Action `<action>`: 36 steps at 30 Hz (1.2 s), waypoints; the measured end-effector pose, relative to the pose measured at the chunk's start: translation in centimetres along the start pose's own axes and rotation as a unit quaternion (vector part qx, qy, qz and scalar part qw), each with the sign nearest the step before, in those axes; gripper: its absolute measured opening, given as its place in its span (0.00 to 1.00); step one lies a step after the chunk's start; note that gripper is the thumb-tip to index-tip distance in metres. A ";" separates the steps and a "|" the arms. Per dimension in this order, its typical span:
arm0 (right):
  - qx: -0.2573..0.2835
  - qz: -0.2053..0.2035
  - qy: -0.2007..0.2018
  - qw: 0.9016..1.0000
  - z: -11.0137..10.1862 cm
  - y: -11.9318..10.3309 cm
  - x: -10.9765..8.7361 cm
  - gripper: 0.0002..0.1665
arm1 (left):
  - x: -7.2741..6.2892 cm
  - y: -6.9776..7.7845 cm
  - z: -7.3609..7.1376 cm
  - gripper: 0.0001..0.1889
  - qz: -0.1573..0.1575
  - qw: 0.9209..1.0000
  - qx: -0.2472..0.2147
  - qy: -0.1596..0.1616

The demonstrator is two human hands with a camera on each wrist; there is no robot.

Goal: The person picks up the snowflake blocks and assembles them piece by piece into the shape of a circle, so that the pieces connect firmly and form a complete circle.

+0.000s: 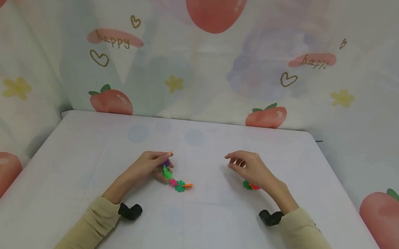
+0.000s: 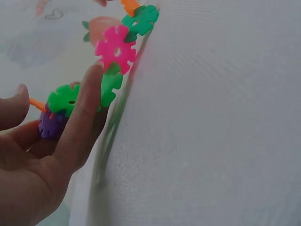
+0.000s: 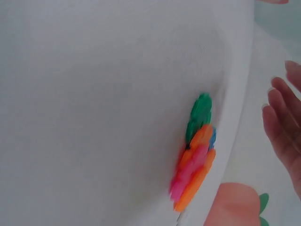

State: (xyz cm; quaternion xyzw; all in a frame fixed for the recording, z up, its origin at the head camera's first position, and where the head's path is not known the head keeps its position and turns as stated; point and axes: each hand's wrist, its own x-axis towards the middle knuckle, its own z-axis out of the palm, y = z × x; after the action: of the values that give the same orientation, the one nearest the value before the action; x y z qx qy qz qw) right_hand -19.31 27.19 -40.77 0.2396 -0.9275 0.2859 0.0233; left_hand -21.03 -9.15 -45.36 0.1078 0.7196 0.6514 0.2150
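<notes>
My left hand (image 1: 147,164) pinches one end of a curved chain of notched plastic snowflake discs (image 1: 167,172). In the left wrist view, orange and purple discs sit by the thumb, followed by light green discs (image 2: 63,100), a pink disc (image 2: 112,52), a dark green disc (image 2: 145,20) and an orange one. A finger lies across the light green part and hides some of it. Over the table at right, my right hand (image 1: 254,169) holds nothing, its fingers loosely bent. Below it lie loose discs (image 1: 247,185), partly covered by the wrist: dark green (image 3: 201,115), orange, pink and blue.
A white-covered table (image 1: 204,227) lies under both hands. Behind it hangs a printed cloth (image 1: 204,69) with fruit, hearts and lettering. Black wrist devices (image 1: 130,212) sit at both cuffs.
</notes>
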 end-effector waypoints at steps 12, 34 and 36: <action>-0.040 0.079 -0.017 0.996 -2.9 3.4 -3.6 0.12 | -0.2 0.2 -0.3 0.24 0.012 0.999 0.003 -0.029; -0.039 0.167 -0.068 0.983 -2.3 4.7 -2.8 0.13 | -0.3 0.2 -0.7 0.23 0.018 0.999 0.042 -0.009; -0.041 0.181 -0.081 0.979 -2.3 4.5 -2.6 0.13 | -0.4 0.2 -0.7 0.23 0.019 0.999 0.042 -0.008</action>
State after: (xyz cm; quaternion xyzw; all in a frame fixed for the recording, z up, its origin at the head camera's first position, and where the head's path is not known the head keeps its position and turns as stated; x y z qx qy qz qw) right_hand -19.31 32.81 -41.66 0.0894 -0.9652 0.2272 -0.0942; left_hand -21.06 -9.90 -45.04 0.1356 0.7425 0.6238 0.2029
